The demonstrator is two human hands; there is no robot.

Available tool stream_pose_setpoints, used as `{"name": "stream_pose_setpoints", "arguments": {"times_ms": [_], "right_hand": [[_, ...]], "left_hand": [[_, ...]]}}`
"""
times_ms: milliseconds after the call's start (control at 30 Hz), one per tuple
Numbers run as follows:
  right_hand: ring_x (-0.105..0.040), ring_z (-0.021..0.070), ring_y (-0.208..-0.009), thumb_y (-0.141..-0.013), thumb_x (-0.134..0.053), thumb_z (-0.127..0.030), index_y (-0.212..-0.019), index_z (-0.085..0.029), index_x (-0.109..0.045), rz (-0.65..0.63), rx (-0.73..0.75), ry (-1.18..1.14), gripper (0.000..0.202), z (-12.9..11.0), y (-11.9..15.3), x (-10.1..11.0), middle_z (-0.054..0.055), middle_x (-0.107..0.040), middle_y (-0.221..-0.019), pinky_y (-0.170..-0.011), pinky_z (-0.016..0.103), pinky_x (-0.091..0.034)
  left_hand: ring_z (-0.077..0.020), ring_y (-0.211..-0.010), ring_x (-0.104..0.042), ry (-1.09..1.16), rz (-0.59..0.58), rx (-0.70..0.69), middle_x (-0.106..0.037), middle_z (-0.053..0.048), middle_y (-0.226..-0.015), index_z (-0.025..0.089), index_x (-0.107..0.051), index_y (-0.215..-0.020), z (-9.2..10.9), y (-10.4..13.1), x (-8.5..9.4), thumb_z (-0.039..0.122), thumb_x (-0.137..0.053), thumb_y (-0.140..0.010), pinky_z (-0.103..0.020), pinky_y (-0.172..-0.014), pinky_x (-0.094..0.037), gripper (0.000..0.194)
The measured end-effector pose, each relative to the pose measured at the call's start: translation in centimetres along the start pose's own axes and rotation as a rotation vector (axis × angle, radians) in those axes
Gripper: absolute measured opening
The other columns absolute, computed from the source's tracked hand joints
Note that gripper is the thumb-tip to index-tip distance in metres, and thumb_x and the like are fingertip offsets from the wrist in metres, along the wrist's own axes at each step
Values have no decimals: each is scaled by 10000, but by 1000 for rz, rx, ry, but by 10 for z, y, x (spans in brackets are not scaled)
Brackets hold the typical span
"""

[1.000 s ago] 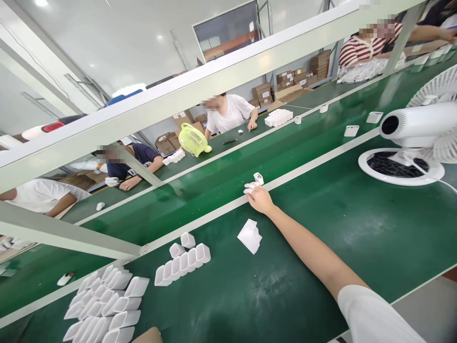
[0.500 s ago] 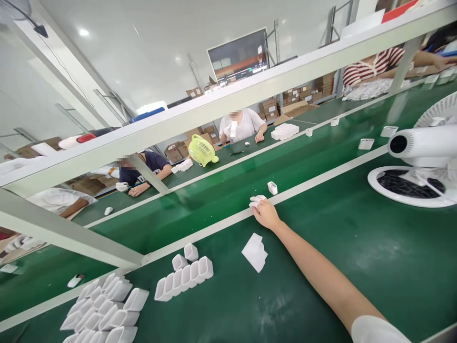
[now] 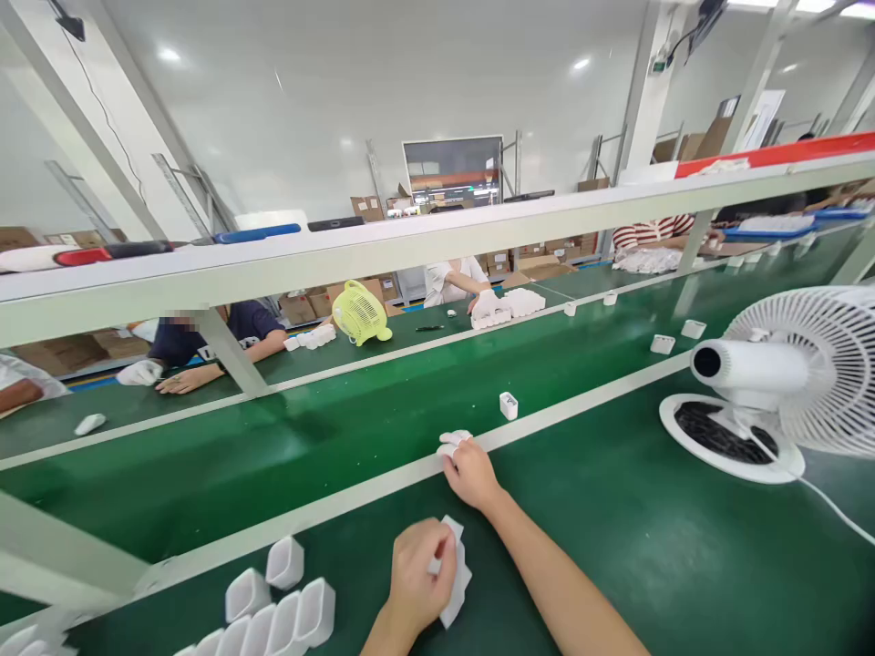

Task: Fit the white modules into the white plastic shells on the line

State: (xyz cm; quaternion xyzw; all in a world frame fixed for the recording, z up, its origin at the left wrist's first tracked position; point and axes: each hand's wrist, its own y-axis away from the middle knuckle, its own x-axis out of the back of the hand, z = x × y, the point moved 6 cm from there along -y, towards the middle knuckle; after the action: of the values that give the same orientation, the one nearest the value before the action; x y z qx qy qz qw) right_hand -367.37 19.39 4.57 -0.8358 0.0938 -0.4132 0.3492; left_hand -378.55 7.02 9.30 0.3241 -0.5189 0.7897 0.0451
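My right hand rests at the pale rail beside the green belt. White covers show on its fingertips, and whether it holds anything is hidden. Over the green bench, my left hand has curled fingers above a folded white sheet; its grip on the sheet is not clear. A small white part stands on the belt, beyond my right hand and slightly right of it. To the left of my left hand are a row of white hollow cups and two separate ones.
A white fan stands on the bench at the right. A long shelf beam crosses above the belt. Across it, people work near a green fan. More white parts lie on the belt.
My left hand has come into view at the white sheet. My right hand remains near the rail. The view has tilted and shifted. A person's gloved hand opposite now reaches the white pieces.
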Motion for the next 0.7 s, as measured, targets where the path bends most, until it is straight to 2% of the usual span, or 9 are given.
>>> {"name": "stream_pose_setpoints", "arguments": {"times_ms": [100,300,433,567,700], "right_hand": [[-562,212,-1126,-900,-567,-140,-955,-171,-681,-19,12,-12,130,-3,-2,-3,49,-644,-1177,-949,388,-497],[-551,254,-1122,-888,-504,-132,-963,-203,-714,-18,-35,-47,234,1,-6,-5,47,-656,-1190,-968,388,-489],[-551,261,-1119,-897,-477,-136,-966,-205,-716,-17,-46,-72,258,3,-4,-4,47,-654,-1194,-969,405,-488],[-550,271,-1128,-902,-466,-141,-958,-207,-715,-19,-43,-80,264,3,-3,-4,53,-651,-1198,-961,424,-491],[-555,269,-1124,-901,-463,-135,-962,-205,-710,-7,-24,-68,264,3,-4,-3,57,-651,-1196,-955,422,-497]], "left_hand": [[-104,-447,-469,-33,-21,-58,-492,26,-529,194,-534,-713,-4,1,-12,101,-448,-883,-234,-458,-341,212],[-94,-430,-469,-58,-100,24,-488,30,-526,199,-494,-712,-23,10,-24,104,-431,-881,-209,-455,-330,203],[-91,-415,-428,-44,-76,79,-442,40,-510,207,-459,-700,-34,20,-29,111,-417,-888,-218,-449,-293,215],[-95,-408,-408,-34,-53,101,-428,42,-497,212,-440,-691,-35,25,-34,113,-399,-880,-227,-459,-287,218],[-95,-408,-430,-55,-93,74,-453,43,-504,214,-443,-705,-33,22,-35,98,-399,-869,-218,-459,-308,206]]}}
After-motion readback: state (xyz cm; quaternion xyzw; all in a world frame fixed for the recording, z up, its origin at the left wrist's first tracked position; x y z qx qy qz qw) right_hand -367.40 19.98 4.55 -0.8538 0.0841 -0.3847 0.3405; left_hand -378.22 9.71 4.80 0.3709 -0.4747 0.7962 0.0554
